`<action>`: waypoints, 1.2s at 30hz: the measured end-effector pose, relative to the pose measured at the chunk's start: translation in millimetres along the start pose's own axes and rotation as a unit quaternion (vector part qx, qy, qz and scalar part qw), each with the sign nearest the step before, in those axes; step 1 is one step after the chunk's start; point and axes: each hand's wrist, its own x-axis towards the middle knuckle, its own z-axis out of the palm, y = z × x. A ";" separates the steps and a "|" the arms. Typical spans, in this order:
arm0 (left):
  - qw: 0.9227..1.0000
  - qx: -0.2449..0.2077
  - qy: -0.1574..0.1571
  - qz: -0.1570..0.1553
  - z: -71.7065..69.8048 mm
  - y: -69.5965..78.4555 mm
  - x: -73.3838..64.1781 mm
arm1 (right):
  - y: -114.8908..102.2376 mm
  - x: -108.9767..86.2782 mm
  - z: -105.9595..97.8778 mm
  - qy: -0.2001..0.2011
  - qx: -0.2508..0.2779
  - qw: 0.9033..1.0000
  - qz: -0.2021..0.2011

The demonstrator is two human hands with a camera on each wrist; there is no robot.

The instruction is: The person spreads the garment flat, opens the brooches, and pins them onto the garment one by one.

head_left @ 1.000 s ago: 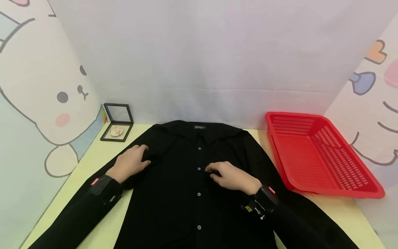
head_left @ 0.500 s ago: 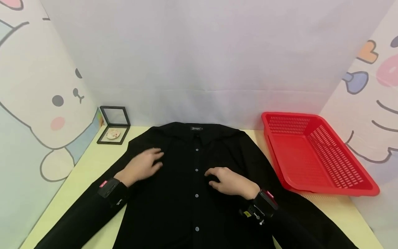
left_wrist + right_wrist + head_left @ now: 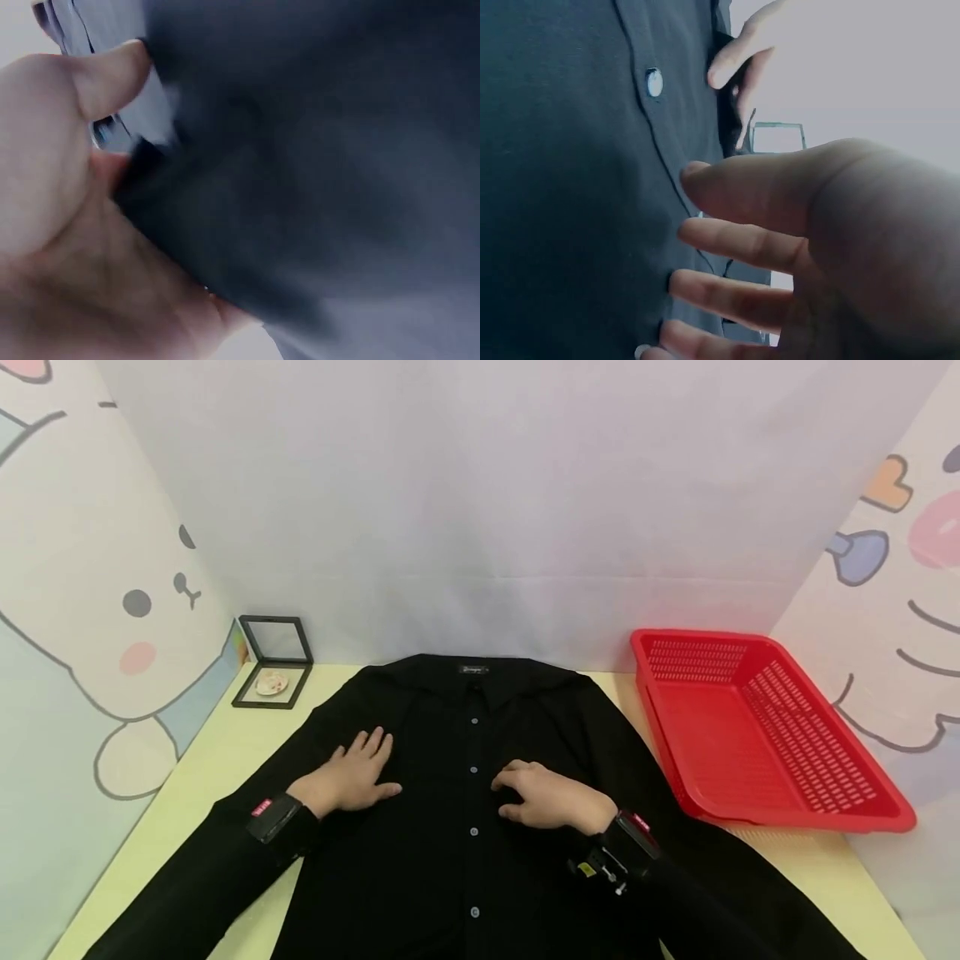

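Note:
A black button-up shirt (image 3: 412,868) lies spread front side up, its collar at the far end and a row of buttons down the middle. My left hand (image 3: 348,779) rests on the shirt's left chest, with fingers spread and straight. In the left wrist view, dark cloth (image 3: 300,187) covers much of that palm and hides the fingers. My right hand (image 3: 551,796) is just right of the button row, fingers loosely bent. The right wrist view has its fingertips right at the cloth near the button placket, with nothing pinched between them.
A red plastic basket (image 3: 750,814) stands at the right, beside the shirt's sleeve. At the back left is a small black-framed case (image 3: 238,702) with its lid raised and a round patterned piece (image 3: 272,683) inside. White cloth walls (image 3: 480,527) enclose the pale yellow table (image 3: 202,760).
My left hand has moved right from the sleeve area onto the shirt's chest and its fingers have spread out flat. The right hand has hardly moved. The head view has shifted slightly.

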 end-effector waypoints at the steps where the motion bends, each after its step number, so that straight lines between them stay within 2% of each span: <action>1: 1.000 -0.008 -0.003 0.001 2.7 3.8 0.6 | -0.4 2.0 -0.2 -0.005 -0.003 1.000 0.005; 5: 1.000 -0.024 -0.005 -0.003 9.7 12.3 4.5 | 3.9 7.4 -6.0 -0.009 0.019 1.000 0.011; 7: 1.000 -0.023 -0.004 -0.013 9.9 12.8 5.9 | 11.0 4.9 -11.6 0.014 0.043 0.999 0.013; 10: 0.999 -0.022 -0.009 -0.024 7.7 9.4 4.9 | 24.5 -7.7 -19.2 0.058 0.067 0.995 0.038; 17: 0.999 -0.017 -0.012 -0.044 4.0 -9.1 -9.9 | 51.6 -52.0 -19.8 0.113 0.028 0.985 0.131; 20: 0.999 -0.017 -0.009 -0.039 3.5 -15.1 -16.2 | 58.3 -65.3 -17.5 0.137 0.009 0.978 0.154; 23: 0.999 -0.013 -0.011 -0.045 2.2 -20.2 -23.4 | 60.0 -70.4 -17.3 0.147 -0.006 0.976 0.163; 27: 0.998 -0.004 -0.017 -0.064 -1.8 -19.9 -31.3 | 55.9 -67.1 -21.1 0.152 -0.021 0.974 0.167; 30: 0.998 0.008 -0.016 -0.060 -4.6 -9.8 -32.3 | 51.2 -57.1 -28.9 0.164 -0.027 0.972 0.167; 33: 1.000 0.008 -0.015 -0.024 -4.3 9.1 -28.4 | 48.9 -35.3 -43.9 0.176 -0.024 0.971 0.163; 36: 0.999 -0.019 -0.028 0.027 0.7 30.8 -20.8 | 52.8 -5.1 -63.8 0.174 -0.011 0.971 0.163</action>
